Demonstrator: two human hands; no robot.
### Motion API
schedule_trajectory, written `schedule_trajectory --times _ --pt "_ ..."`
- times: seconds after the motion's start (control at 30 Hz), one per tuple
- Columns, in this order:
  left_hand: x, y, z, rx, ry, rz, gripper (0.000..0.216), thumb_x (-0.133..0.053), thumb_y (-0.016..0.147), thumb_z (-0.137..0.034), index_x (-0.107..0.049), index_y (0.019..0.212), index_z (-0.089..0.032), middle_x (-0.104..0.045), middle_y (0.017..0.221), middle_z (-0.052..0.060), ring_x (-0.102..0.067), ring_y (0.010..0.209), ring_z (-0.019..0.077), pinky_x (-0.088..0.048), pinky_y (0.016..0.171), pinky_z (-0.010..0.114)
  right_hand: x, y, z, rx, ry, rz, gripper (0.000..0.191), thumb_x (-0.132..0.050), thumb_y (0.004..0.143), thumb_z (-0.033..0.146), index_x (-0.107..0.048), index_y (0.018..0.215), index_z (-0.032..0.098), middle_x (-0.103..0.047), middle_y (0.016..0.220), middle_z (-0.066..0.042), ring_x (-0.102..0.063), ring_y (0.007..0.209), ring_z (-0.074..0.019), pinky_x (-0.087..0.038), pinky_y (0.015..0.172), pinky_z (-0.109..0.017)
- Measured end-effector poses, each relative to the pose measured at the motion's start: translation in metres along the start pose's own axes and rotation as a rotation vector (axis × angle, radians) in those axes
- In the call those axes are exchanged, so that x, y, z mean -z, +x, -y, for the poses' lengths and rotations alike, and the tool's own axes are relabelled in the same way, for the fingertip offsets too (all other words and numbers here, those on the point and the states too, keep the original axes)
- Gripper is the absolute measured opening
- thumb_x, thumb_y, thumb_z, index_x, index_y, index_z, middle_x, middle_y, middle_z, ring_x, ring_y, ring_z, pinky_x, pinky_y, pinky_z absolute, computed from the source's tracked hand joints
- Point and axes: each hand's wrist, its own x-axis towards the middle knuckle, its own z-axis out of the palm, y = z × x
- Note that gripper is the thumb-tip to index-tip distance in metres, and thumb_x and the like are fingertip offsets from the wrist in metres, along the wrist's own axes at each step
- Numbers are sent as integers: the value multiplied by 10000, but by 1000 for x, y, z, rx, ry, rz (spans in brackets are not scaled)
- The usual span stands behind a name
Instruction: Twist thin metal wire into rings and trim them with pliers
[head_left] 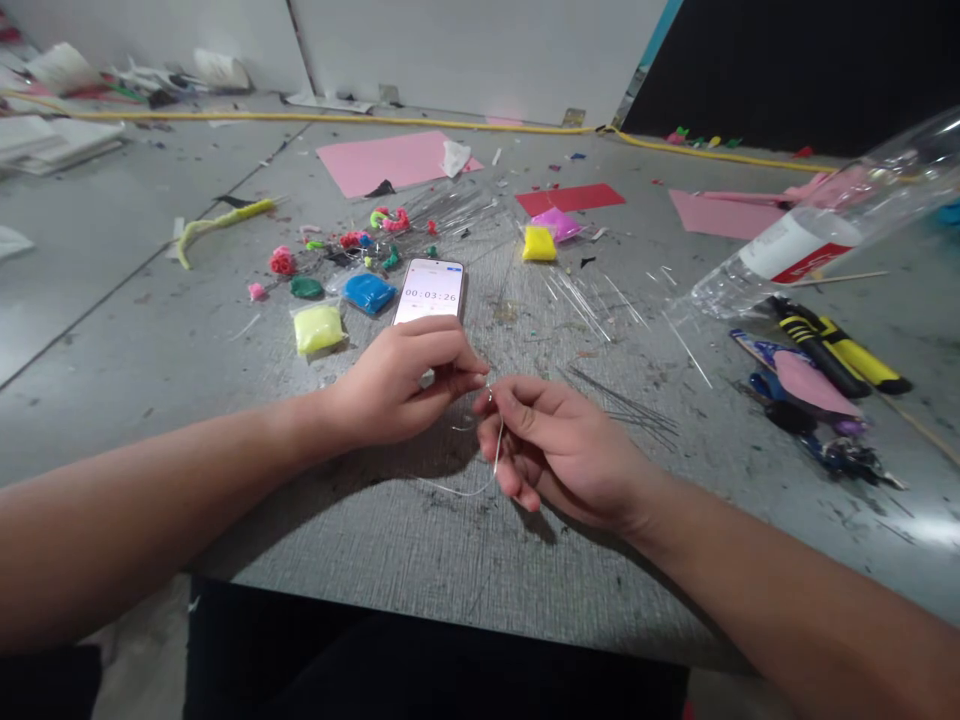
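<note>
Left hand, right hand pinch wire; phone shows 00:03:26.

From where I stand, the thin wire gleams like smooth, bright metal, while the dark rods beside it look duller. The worktop has a finely streaked, mostly matt face, shiny where light strikes at the right. Smooth, glossy glass seems to front the phone. Clear, crinkled plastic wraps the pale yellow packet and the blue packet. The bottle is glossy transparent plastic. The pink sheet looks like matt paper; the pink-red clump is rough and knobbly.
</note>
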Motion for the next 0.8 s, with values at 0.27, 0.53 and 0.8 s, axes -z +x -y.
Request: schedule_trajectory --times 0.27,0.53,0.8 --pt "1 -1 -8 -16 60 -7 174 -552 892 -117 -546 740 -201 -565 682 21 -511 620 151 -411 560 292 2 -1 2 -10 -101 -57 379 -839 780 509 -626 794 196 -610 577 57 -416 389 -30 -272 358 -160" --pt "-4 -1 -6 184 -153 64 74 -582 909 -147 -596 842 -175 -570 658 -21 -508 571 98 -407 527 224 4 2 3 128 -309 -183 379 -875 727 486 -634 771 197 -590 570 56 -466 424 -63 -292 356 -190" --pt "-5 -2 -6 457 -470 259 71 -604 932 -211 -625 982 -167 -586 585 -49 -583 464 86 -436 436 172 7 1 10 308 -787 -234 255 -782 848 399 -642 776 199 -623 719 1 -541 651 -140 -428 579 -293"
